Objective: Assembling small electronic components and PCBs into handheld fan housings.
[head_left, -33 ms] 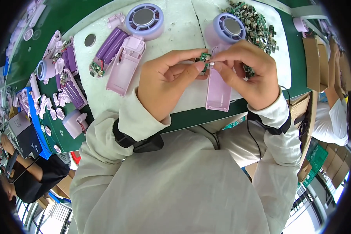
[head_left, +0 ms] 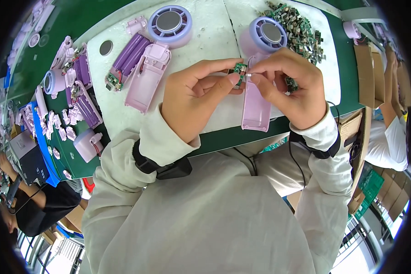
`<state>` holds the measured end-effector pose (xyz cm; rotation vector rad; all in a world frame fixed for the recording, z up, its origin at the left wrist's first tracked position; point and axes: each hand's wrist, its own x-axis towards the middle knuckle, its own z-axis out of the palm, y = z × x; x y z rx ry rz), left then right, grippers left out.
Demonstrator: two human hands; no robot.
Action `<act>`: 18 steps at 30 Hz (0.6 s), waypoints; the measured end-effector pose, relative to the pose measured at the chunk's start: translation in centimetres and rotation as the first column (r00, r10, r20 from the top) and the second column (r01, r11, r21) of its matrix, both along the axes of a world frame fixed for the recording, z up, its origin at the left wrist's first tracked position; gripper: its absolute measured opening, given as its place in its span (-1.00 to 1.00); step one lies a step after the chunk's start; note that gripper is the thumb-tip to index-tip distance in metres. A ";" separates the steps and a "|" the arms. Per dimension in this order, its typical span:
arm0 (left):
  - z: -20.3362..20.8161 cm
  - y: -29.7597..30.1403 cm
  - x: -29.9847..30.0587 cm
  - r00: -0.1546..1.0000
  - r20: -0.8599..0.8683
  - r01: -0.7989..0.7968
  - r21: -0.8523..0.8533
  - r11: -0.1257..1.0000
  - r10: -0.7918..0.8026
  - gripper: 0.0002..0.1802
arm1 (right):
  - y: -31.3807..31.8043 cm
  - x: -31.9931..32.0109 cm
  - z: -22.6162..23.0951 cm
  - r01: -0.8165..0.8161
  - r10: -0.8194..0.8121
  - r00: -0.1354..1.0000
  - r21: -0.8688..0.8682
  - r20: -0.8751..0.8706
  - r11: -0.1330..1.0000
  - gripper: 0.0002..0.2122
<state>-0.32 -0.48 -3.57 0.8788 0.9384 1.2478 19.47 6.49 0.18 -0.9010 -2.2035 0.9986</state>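
My left hand (head_left: 185, 102) pinches a small green circuit board (head_left: 240, 68) between thumb and fingers. My right hand (head_left: 301, 84) closes thumb and forefinger on a tiny white connector (head_left: 248, 75) at the board's right edge; whether it is plugged in I cannot tell. Another green circuit board (head_left: 291, 84) shows beneath the right hand's curled fingers. Under both hands lies an open pale-purple housing (head_left: 255, 112), its upper part partly hidden, joined to a round fan head (head_left: 270, 33).
Left on the white mat (head_left: 210, 36) lie a second fan head (head_left: 170, 22) with open housing (head_left: 146, 84), purple battery cells (head_left: 130, 55) and a metal disc (head_left: 106, 48). Loose circuit boards (head_left: 301, 32) heap at far right. Purple parts (head_left: 55, 123) crowd the green table's left; co-workers sit either side.
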 end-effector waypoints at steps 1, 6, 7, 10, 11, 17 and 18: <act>0.0 0.0 0.1 1.000 0.005 0.000 -0.002 1.000 0.000 -0.69 | -0.1 0.1 0.0 0.039 -0.039 0.999 -0.023 0.025 0.999 -0.91; -0.3 0.0 0.2 1.000 -0.013 0.018 0.028 0.999 -0.018 -0.69 | -0.4 -0.2 0.2 0.128 -0.123 0.988 -0.053 0.093 0.990 -0.92; -0.4 0.0 0.2 0.999 -0.028 0.026 0.045 0.999 -0.025 -0.69 | -0.5 -0.3 0.2 0.131 -0.126 0.987 -0.046 0.101 0.990 -0.92; -0.6 0.2 0.0 0.998 -0.037 0.049 0.054 0.997 -0.047 -0.68 | -0.2 -0.1 0.2 0.084 -0.082 0.991 -0.016 0.103 0.996 -0.92; -0.7 0.3 -0.1 0.997 -0.042 0.060 0.058 0.996 -0.058 -0.68 | -0.1 -0.1 0.2 0.060 -0.060 0.993 -0.003 0.104 0.998 -0.92; -0.5 0.3 0.3 0.999 -0.043 0.027 0.098 0.995 -0.023 -0.70 | 0.1 -0.2 -0.1 0.042 -0.046 0.998 0.116 0.034 0.992 -0.88; -0.5 0.4 0.2 0.999 -0.047 0.020 0.102 0.995 -0.015 -0.70 | 0.1 -0.4 -0.1 0.056 -0.059 0.998 0.127 0.019 0.990 -0.88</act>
